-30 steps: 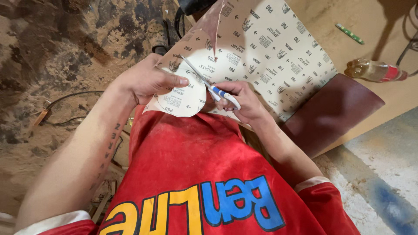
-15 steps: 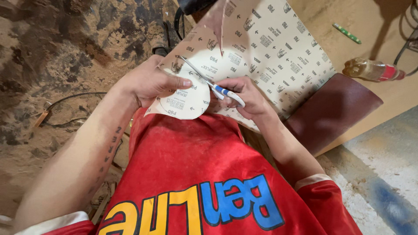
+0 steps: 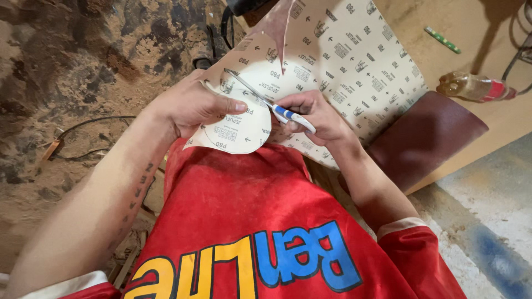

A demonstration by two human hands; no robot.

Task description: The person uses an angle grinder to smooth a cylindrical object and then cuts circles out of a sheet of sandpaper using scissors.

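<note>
— So, what have your hands got?

— My left hand (image 3: 197, 105) is closed on the rounded piece of sandpaper sheet (image 3: 343, 61), thumb pressed on its pale printed back. My right hand (image 3: 316, 113) grips the scissors (image 3: 266, 102) — blue and white handles, blades open across the paper.

— And where's the sheet?

— Held against my chest above my red shirt (image 3: 249, 216); its far end lies on the wooden counter (image 3: 487, 33), near a plastic bottle (image 3: 476, 87).

white printed sandpaper sheet (image 3: 343, 61); blue-white scissors (image 3: 288, 114); red shirt (image 3: 249, 205).

A clear plastic bottle (image 3: 471, 87) with a red label lies far right.
</note>
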